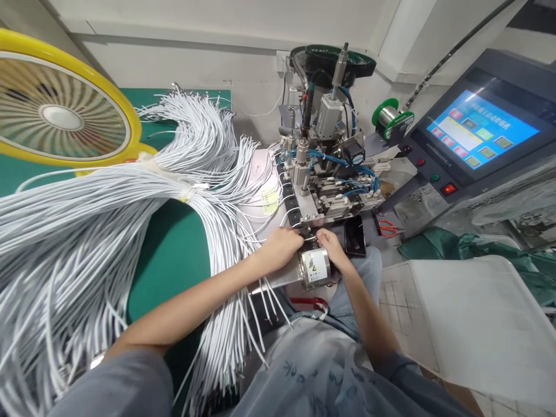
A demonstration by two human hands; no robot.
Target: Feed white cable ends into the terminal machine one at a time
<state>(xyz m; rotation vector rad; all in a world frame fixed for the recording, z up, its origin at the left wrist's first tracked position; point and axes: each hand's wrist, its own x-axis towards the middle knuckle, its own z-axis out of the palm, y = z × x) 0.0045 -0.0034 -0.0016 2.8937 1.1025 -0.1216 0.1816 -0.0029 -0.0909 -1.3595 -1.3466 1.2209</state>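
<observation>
My left hand [283,248] is closed at the front of a bench machine [324,185], its fingers pinching a white cable [310,238]. Just to the right, my right hand [330,245] is also closed, with thumb and finger at the other end of that short stretch of cable. Both hands are above a silver cylindrical motor [316,267] with a white label. Several white cables run from the machine's left edge into a big tied bundle [182,188] lying on the green table.
A yellow-rimmed fan [134,124] stands at the left. To the right are a control panel with a lit screen [482,130], a wire spool [388,119], red-handled scissors [388,228], a black phone [355,236] and a white plastic bin [482,313]. Cable ends hang over the table's front edge.
</observation>
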